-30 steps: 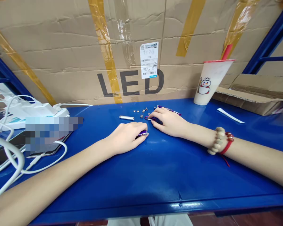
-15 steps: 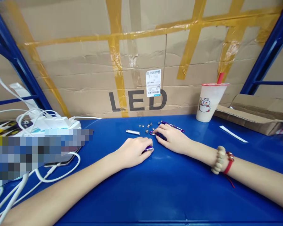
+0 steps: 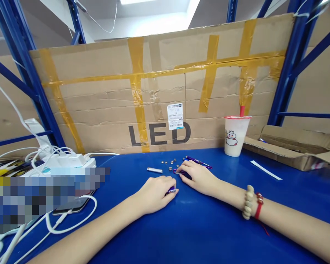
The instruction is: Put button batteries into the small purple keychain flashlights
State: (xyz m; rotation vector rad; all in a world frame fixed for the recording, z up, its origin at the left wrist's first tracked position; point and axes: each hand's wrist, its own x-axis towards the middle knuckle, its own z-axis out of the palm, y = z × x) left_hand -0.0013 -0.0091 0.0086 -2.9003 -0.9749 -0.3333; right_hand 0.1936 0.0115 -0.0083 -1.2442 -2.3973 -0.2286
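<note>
My left hand (image 3: 155,196) rests on the blue tabletop (image 3: 165,234), fingers curled round a short purple piece with a shiny end (image 3: 171,190). Most of that piece is hidden in the palm. Just beyond and to the right, my right hand (image 3: 199,176) lies palm down with bent fingers on a purple piece with a small loop at its tip (image 3: 175,171). Several small round metal button cells (image 3: 170,168) are scattered ahead of the fingertips. A silver tube (image 3: 154,170) lies left of them. Behind the right hand is a slim purple pen-like rod (image 3: 199,162).
At the back right stands a lidded drink cup (image 3: 233,137) with a red straw, beside an open cardboard box (image 3: 286,154) and a white strip (image 3: 266,170). White cables (image 3: 95,209), a phone (image 3: 71,209) and a power strip (image 3: 71,160) crowd the left. A taped cardboard sheet (image 3: 107,106) closes off the back.
The head view has tilted upward, so the table and hands sit lower and the ceiling shows. Both hands keep nearly the same places on the table, with the same things in them.
</note>
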